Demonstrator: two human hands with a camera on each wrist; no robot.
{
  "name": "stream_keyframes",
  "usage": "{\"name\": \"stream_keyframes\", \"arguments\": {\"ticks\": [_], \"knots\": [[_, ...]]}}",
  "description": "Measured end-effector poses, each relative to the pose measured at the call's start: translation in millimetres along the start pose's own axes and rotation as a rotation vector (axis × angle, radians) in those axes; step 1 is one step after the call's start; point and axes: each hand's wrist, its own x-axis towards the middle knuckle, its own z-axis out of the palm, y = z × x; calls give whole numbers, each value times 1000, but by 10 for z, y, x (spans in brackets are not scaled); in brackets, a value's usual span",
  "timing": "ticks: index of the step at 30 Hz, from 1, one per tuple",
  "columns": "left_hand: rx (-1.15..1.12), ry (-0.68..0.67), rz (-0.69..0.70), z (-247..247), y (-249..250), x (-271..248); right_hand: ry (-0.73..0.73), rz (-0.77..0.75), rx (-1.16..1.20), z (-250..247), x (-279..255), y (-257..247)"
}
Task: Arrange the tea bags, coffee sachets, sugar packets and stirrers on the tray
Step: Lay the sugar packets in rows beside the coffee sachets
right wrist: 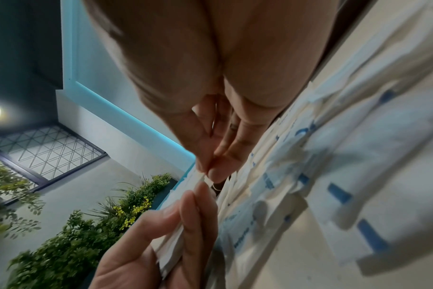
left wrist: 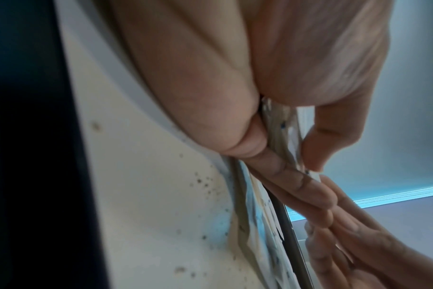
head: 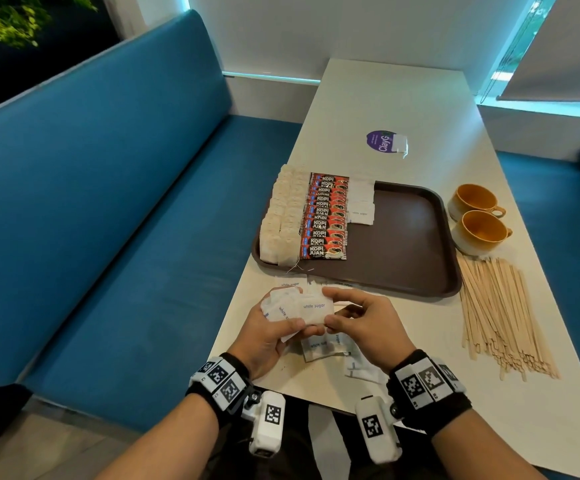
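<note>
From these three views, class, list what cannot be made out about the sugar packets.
- Count in the left hand: the held sugar packets overlap, head view.
- Print on them: blurred, both wrist views.
- Loose packets on the table: partly hidden under both hands, including the right hand.

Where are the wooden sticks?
In the head view, the pale wooden stirrers lie heaped on the white table, right of the brown plastic tray, just nearer than two orange cups.

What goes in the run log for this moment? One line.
left hand: holds sugar packets | right hand: pinches one | stirrers: off tray
</note>
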Motion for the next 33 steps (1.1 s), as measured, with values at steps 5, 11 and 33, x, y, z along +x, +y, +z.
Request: {"name": "stream_keyframes", "arguments": {"ticks": [5,11,33], "knots": [[-1,73,-36,70,61,-37,-75,-29,-74,-54,-41,-23],[26,82,-59,51,45,-21,-101,-42,-131,-73,-80,0],[-27,21,-71,37,65,5,307,31,-45,-942,1079,-338]]}}
